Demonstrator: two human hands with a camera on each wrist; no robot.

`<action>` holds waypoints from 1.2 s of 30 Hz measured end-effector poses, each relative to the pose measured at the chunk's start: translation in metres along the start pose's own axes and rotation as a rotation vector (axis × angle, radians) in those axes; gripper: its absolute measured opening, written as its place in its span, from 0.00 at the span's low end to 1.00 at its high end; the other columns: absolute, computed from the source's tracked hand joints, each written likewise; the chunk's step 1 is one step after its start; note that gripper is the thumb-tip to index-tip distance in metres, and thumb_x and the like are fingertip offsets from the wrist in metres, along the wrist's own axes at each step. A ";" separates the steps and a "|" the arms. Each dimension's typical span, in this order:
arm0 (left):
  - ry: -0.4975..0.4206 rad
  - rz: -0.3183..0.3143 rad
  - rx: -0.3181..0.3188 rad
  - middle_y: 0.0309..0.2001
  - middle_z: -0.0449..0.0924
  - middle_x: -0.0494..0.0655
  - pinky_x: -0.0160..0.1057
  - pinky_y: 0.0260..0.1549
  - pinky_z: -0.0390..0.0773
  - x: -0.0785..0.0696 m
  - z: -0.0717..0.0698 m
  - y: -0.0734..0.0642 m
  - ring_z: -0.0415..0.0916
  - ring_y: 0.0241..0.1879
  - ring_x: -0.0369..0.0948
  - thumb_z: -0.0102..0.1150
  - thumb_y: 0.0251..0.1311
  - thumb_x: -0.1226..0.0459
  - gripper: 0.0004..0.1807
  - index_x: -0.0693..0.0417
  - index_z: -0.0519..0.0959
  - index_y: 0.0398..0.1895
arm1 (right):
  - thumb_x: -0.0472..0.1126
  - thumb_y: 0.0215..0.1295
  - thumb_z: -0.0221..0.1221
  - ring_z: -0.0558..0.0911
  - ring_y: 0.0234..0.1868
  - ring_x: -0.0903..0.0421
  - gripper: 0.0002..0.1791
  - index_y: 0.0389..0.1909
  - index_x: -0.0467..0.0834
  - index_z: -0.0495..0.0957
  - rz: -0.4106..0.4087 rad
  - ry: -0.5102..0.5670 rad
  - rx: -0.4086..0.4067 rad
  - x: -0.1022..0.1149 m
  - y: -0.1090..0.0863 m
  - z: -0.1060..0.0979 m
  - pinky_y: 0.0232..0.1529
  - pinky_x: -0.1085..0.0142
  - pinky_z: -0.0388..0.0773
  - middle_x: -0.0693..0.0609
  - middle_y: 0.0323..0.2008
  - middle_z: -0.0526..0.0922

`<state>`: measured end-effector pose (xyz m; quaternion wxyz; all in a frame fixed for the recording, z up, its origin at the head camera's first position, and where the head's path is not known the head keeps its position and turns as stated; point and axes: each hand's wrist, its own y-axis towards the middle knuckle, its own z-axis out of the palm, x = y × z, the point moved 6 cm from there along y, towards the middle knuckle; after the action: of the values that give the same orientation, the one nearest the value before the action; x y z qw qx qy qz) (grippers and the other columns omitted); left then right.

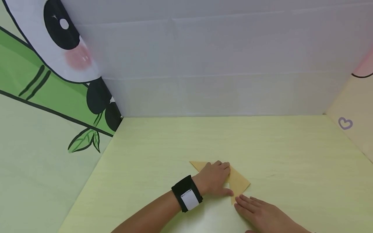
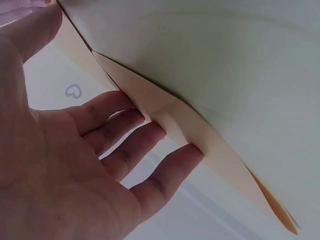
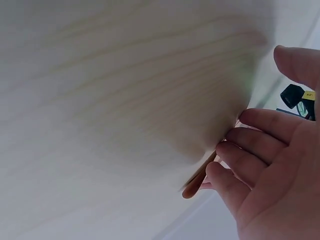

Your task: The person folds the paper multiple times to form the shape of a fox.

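Note:
A folded sheet of yellow-orange paper (image 1: 239, 182) lies on the table, with one pointed corner to the left and another towards the front. My left hand (image 1: 215, 179) rests on the paper's middle, fingers pressing it down and thumb near its front corner. In the left wrist view, the fingertips touch the paper (image 2: 220, 155), whose layers part slightly at one end. My right hand (image 1: 263, 213) lies palm down, its nearly straight fingertips at the paper's front corner. The right wrist view shows these fingers (image 3: 270, 122) by the paper's edge; the hand hides part of it.
The pale wood-grain table (image 1: 145, 145) meets a white sheet-covered wall (image 1: 204, 64) at the back. A panel with a panda and bamboo drawing (image 1: 43, 71) stands at the left. Another panel with a small purple heart (image 1: 345, 123) is at the right.

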<state>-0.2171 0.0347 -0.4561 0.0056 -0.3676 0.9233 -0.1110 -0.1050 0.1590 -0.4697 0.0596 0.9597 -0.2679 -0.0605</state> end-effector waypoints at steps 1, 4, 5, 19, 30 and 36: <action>0.003 -0.002 0.000 0.71 0.68 0.41 0.44 0.56 0.76 0.000 0.000 0.000 0.68 0.66 0.40 0.55 0.60 0.30 0.45 0.51 0.71 0.71 | 0.66 0.73 0.53 0.81 0.59 0.51 0.34 0.60 0.40 0.80 -0.003 -0.010 -0.007 0.001 0.000 0.000 0.51 0.61 0.80 0.45 0.59 0.83; 0.014 -0.007 -0.001 0.71 0.68 0.40 0.45 0.56 0.76 -0.001 0.001 0.000 0.68 0.65 0.40 0.56 0.60 0.30 0.46 0.51 0.71 0.70 | 0.69 0.71 0.51 0.81 0.60 0.51 0.38 0.60 0.40 0.80 0.000 0.000 -0.004 0.001 -0.001 0.000 0.51 0.61 0.80 0.45 0.59 0.82; 0.015 -0.008 -0.002 0.71 0.68 0.40 0.45 0.56 0.76 -0.001 0.001 0.000 0.68 0.65 0.40 0.56 0.59 0.30 0.46 0.51 0.71 0.70 | 0.70 0.71 0.51 0.81 0.60 0.51 0.39 0.60 0.40 0.80 -0.003 0.003 -0.007 0.002 -0.002 0.000 0.51 0.61 0.80 0.45 0.59 0.82; 0.003 -0.007 -0.038 0.66 0.71 0.38 0.43 0.48 0.77 0.001 0.001 -0.001 0.70 0.62 0.39 0.59 0.57 0.30 0.43 0.50 0.74 0.65 | 0.52 0.74 0.59 0.81 0.40 0.67 0.09 0.43 0.55 0.85 0.291 0.653 0.182 -0.032 0.002 -0.027 0.38 0.64 0.80 0.67 0.40 0.84; -0.036 -0.053 0.000 0.73 0.66 0.36 0.43 0.55 0.73 0.002 0.011 -0.005 0.64 0.68 0.37 0.56 0.57 0.28 0.47 0.46 0.68 0.72 | 0.43 0.71 0.61 0.66 0.16 0.62 0.17 0.20 0.46 0.76 0.704 0.776 0.221 -0.133 0.058 -0.005 0.21 0.69 0.61 0.58 0.14 0.70; -0.026 -0.051 -0.021 0.74 0.64 0.35 0.41 0.54 0.72 0.004 0.006 -0.005 0.64 0.68 0.36 0.55 0.57 0.27 0.49 0.44 0.67 0.74 | 0.42 0.67 0.62 0.61 0.15 0.62 0.22 0.12 0.47 0.71 0.749 0.772 0.316 -0.148 0.079 0.015 0.21 0.69 0.56 0.59 0.10 0.65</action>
<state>-0.2160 0.0278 -0.4610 0.0108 -0.3923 0.9147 -0.0964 -0.2733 0.1674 -0.4606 0.0263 0.7489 -0.5549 0.3614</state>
